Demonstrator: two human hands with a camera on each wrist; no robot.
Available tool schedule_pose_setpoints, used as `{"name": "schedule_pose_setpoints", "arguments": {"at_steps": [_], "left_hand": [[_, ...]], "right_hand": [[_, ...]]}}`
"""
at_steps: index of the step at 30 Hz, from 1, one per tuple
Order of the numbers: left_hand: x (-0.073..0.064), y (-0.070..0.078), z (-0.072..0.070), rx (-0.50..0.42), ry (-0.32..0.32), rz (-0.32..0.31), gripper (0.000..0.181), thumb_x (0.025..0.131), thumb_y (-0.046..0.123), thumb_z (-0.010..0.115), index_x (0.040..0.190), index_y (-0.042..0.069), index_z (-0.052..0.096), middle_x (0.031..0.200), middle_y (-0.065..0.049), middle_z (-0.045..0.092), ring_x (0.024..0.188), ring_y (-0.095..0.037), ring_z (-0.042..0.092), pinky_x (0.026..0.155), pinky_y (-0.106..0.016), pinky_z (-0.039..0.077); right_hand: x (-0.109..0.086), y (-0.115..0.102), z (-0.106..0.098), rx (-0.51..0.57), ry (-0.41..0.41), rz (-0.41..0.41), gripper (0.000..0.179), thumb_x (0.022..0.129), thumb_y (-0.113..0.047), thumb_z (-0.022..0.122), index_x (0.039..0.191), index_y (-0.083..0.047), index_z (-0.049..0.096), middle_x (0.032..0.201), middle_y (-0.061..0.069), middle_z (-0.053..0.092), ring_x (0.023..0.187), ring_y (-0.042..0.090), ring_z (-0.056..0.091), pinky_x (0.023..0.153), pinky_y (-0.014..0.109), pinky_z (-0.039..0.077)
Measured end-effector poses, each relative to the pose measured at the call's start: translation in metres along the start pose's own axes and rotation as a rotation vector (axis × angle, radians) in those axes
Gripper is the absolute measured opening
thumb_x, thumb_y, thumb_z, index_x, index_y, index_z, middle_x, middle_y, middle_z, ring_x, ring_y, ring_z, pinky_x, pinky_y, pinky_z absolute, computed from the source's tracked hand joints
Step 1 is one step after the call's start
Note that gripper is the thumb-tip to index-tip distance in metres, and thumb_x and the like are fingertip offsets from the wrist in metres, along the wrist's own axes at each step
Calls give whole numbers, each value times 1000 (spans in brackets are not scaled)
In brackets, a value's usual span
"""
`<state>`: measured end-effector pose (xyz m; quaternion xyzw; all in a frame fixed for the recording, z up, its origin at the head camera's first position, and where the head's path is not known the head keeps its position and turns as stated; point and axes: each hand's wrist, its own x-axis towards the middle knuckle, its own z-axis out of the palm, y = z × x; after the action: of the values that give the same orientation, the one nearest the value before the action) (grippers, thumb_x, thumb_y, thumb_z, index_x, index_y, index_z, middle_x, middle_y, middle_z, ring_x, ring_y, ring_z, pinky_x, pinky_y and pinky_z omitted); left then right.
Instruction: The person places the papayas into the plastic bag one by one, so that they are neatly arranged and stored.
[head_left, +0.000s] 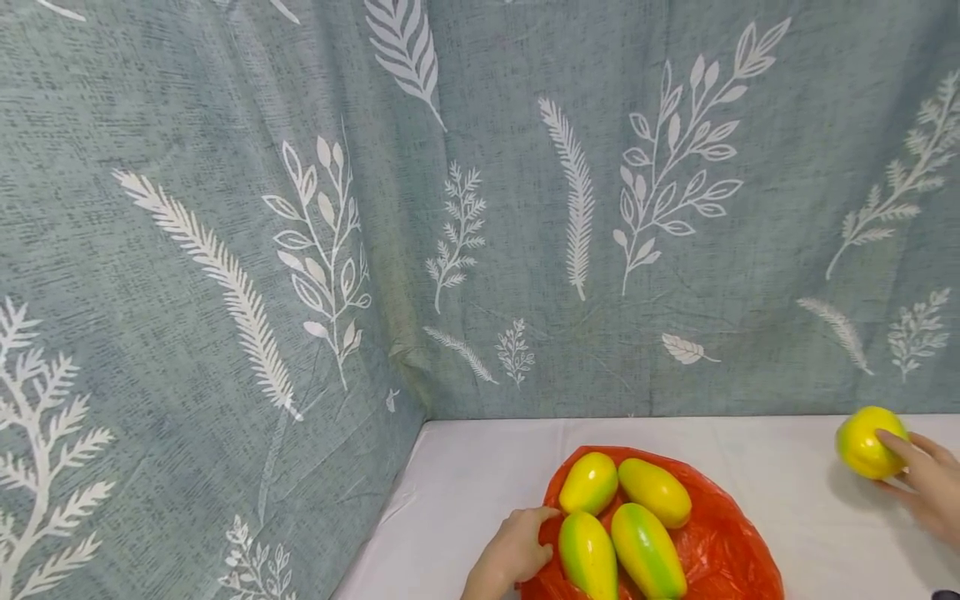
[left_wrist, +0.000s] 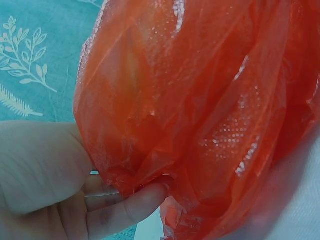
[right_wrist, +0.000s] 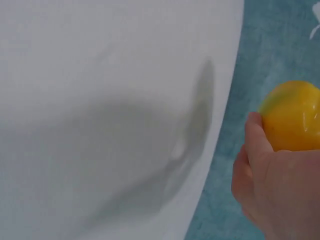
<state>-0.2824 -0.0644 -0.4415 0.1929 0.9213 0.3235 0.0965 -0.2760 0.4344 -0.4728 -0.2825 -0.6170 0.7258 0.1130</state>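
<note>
A red plastic bag (head_left: 723, 542) lies spread open at the lower middle of the head view, with several glossy yellow-green mangoes in it. My left hand (head_left: 517, 546) grips the bag's left edge. In the left wrist view its fingers (left_wrist: 132, 205) curl into the crumpled red plastic (left_wrist: 200, 100). Far to the right, my right hand (head_left: 930, 483) holds another yellow-green mango (head_left: 866, 442) above the table, thumb and fingers around its near side. The right wrist view shows this mango (right_wrist: 292, 117) cut off by the frame's edge, with a finger against it.
A white cloth covers the table (head_left: 465, 467). Behind and to the left hangs a grey-green curtain (head_left: 525, 208) with white leaf prints, meeting the table's back and left edges. A shadow of the hand and fruit falls on the white cloth (right_wrist: 75, 60).
</note>
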Motion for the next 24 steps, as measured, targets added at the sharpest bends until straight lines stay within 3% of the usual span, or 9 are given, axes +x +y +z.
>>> {"name": "schedule_pose_setpoints", "arguments": {"at_steps": [3, 4, 6, 10, 11, 14, 19, 22, 24], "left_hand": [[-1, -2, 0, -4, -2, -4, 37, 84, -4, 65, 120, 1, 61, 105, -9, 62, 85, -23, 56, 79, -51, 53], [-1, -2, 1, -7, -3, -7, 37, 84, -4, 65, 120, 1, 61, 105, -9, 62, 85, -23, 56, 79, -51, 53], [-2, -3, 1, -11, -4, -14, 36, 84, -4, 66, 120, 1, 62, 104, -9, 62, 85, -24, 56, 79, -52, 53], [-2, -3, 1, -8, -3, -15, 37, 84, -4, 66, 120, 2, 62, 105, -9, 62, 85, -24, 56, 79, -53, 52], [-3, -3, 1, -6, -4, -12, 37, 84, -4, 66, 120, 1, 62, 105, -9, 62, 85, -24, 56, 79, -52, 52], [-3, -3, 0, 5, -3, 5, 37, 83, -4, 65, 119, 1, 62, 105, -9, 62, 85, -23, 56, 80, -52, 53], [-3, -3, -1, 14, -2, 27, 37, 83, -5, 64, 120, 0, 61, 106, -9, 63, 85, -23, 56, 79, -51, 53], [-3, -3, -2, 18, -1, 26, 38, 83, -4, 65, 120, 0, 61, 107, -10, 63, 85, -23, 56, 80, -51, 53], [-4, -3, -2, 29, 2, 29, 37, 83, -4, 65, 120, 0, 61, 107, -10, 63, 86, -23, 56, 81, -51, 52]], "right_hand": [[0, 2, 5, -9, -102, -49, 98, 91, -52, 52, 150, -7, -11, 153, 25, -3, 138, 44, 4, 90, 41, 49], [3, 5, 5, -11, -137, -70, 99, 90, -53, 53, 150, -7, -11, 149, 26, 7, 136, 43, 16, 84, 37, 53], [-4, 2, 11, -12, -186, -90, 102, 88, -54, 55, 150, -8, -11, 143, 25, 15, 134, 44, 17, 70, 28, 55], [-30, -9, 27, 15, -276, -104, 99, 92, -50, 53, 149, -8, -16, 137, 19, 20, 134, 43, 14, 71, 27, 55], [-39, -13, 31, 19, -295, -98, 99, 92, -50, 52, 148, -7, -17, 138, 19, 20, 136, 44, 3, 73, 27, 55], [-46, -12, 37, 28, -341, -103, 99, 93, -47, 53, 148, -7, -18, 127, 12, 26, 131, 45, 8, 77, 29, 54], [-58, -13, 46, 23, -348, -92, 95, 95, -45, 50, 148, -8, -19, 147, 22, 7, 134, 45, 4, 78, 30, 54], [-64, -13, 49, 27, -358, -84, 92, 96, -44, 49, 148, -10, -19, 155, 17, -10, 136, 43, 1, 80, 30, 54], [-68, -12, 52, 9, -349, -91, 93, 96, -44, 50, 148, -9, -18, 153, 20, -7, 133, 45, 5, 78, 30, 54]]}}
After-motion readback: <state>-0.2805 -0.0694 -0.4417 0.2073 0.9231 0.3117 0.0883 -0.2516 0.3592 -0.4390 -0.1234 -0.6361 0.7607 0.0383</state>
